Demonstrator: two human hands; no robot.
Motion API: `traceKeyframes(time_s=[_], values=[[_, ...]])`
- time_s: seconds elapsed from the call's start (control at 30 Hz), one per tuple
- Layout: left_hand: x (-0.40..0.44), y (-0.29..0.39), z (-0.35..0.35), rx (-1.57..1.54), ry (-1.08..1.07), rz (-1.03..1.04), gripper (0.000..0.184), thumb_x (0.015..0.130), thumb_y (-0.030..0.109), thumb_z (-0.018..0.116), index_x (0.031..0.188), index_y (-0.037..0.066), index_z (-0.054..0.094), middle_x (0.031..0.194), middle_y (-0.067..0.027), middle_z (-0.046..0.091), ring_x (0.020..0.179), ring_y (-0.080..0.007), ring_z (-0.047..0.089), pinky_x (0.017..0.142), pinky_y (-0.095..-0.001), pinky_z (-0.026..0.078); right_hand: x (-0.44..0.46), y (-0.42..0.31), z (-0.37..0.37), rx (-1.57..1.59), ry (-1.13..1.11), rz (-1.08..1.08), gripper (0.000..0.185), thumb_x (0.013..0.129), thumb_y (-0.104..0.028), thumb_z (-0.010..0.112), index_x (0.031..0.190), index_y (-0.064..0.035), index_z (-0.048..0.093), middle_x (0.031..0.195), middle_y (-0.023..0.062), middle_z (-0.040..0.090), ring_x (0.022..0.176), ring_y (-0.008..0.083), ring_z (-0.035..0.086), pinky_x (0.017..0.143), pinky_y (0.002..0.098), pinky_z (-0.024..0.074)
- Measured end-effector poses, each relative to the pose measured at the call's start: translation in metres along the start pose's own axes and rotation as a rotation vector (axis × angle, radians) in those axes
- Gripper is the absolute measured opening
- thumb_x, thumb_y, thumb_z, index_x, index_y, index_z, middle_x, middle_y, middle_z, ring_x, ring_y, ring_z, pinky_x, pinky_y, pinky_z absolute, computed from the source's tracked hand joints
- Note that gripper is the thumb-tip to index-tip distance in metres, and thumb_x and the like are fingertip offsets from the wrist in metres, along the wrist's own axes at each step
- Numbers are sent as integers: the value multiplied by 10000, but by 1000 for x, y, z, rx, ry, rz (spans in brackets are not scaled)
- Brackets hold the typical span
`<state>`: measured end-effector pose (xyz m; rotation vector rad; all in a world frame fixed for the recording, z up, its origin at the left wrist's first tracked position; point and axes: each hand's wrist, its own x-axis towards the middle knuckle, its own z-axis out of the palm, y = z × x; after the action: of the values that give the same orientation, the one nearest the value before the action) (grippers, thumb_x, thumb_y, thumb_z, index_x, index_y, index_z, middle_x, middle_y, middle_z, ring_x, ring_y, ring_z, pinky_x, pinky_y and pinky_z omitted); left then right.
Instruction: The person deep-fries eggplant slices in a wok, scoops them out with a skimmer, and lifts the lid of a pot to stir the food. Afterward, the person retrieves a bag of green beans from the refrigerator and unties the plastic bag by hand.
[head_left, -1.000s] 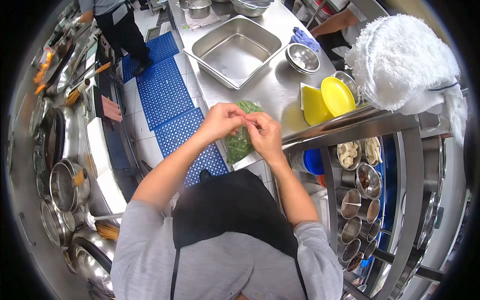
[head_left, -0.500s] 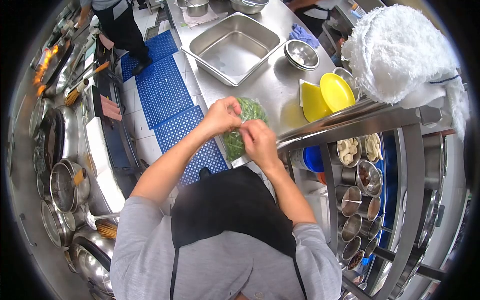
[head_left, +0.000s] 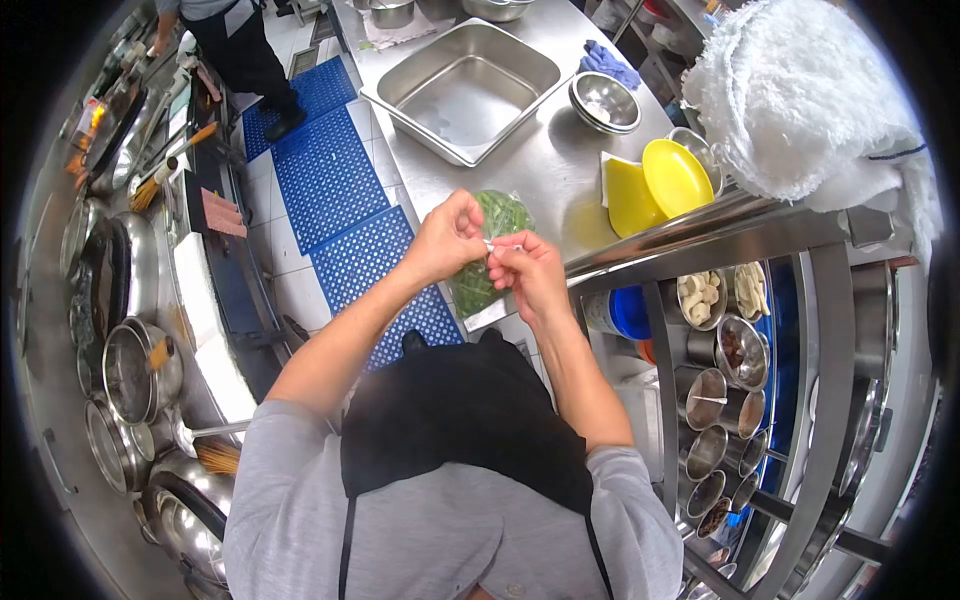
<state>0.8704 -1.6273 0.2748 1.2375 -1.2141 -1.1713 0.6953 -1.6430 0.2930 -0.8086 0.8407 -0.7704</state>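
A clear plastic bag of green vegetables [head_left: 478,287] lies at the near edge of the steel table [head_left: 560,170]. My left hand [head_left: 447,238] pinches the bag's gathered plastic near its middle. Close against it, my right hand [head_left: 528,270] pinches the same bit of plastic with thumb and forefinger. A small whitish twist shows between the two sets of fingertips. Beyond the bag sits an empty deep steel pan [head_left: 468,92]. Parts of the bag are hidden behind both hands.
Right of the pan are steel bowls [head_left: 606,102], a blue glove [head_left: 610,65] and yellow dishes [head_left: 677,178]. White towels [head_left: 805,100] hang over the rail. Ingredient containers [head_left: 703,398] fill the right side. A person [head_left: 240,50] stands beyond blue mats; flames [head_left: 97,118] rise at left.
My hands have come together again at the bag's plastic, with the right fingers turned more upward. The person at the back right is out of view, and the flames are smaller.
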Motion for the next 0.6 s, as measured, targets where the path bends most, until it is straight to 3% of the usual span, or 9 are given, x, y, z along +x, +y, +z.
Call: traceKeyframes(time_s=[0.07,0.17,0.27,0.37,0.47,0.53,0.6], values=[[-1,5,5,-81,-2,-31,306,746,-87,594,976,64,459,726,-7,568,580,-62,524,480,-222,383,0,-5,-7,209,-43,71,137,898,-24,624,1032,-1,642,758,79,671,575,127,611,526,251,501],[-3,17,5,-155,18,-130,327,745,-90,586,996,66,448,722,-17,571,566,-75,527,471,-224,396,-3,-12,4,12,9,-18,147,911,-23,603,1049,-22,654,713,73,661,561,119,609,517,265,502],[-2,24,1,-198,24,-207,346,744,-89,583,1014,70,437,730,-32,578,552,-87,529,463,-227,410,-10,-21,1,-1006,-66,-796,185,884,-24,615,1065,-8,650,763,90,646,639,167,628,557,312,503],[-2,29,0,-189,-6,-247,358,743,-89,582,1025,74,434,745,-43,585,553,-96,537,473,-235,435,-7,-24,-5,-1417,-90,-1159,231,832,-28,637,1060,11,646,849,122,632,756,248,635,630,362,506],[-1,33,1,-192,-7,-266,357,746,-85,587,1028,71,431,751,-48,586,559,-106,548,490,-249,460,-11,-24,0,-1551,-63,-1044,168,804,-19,633,972,-2,640,905,145,625,843,325,623,677,396,506],[-2,31,1,-183,-29,-266,353,750,-78,595,1026,65,428,750,-47,584,565,-115,558,501,-262,475,-10,-22,0,-1545,-78,-927,91,824,-24,622,912,-3,614,875,166,621,817,340,627,675,429,498],[-5,25,2,76,14,-35,332,762,-64,605,1021,52,432,724,-53,580,565,-134,577,506,-282,477,-7,-23,2,-1491,-89,-819,49,847,-44,607,869,-2,594,838,186,624,790,367,632,669,463,496]])
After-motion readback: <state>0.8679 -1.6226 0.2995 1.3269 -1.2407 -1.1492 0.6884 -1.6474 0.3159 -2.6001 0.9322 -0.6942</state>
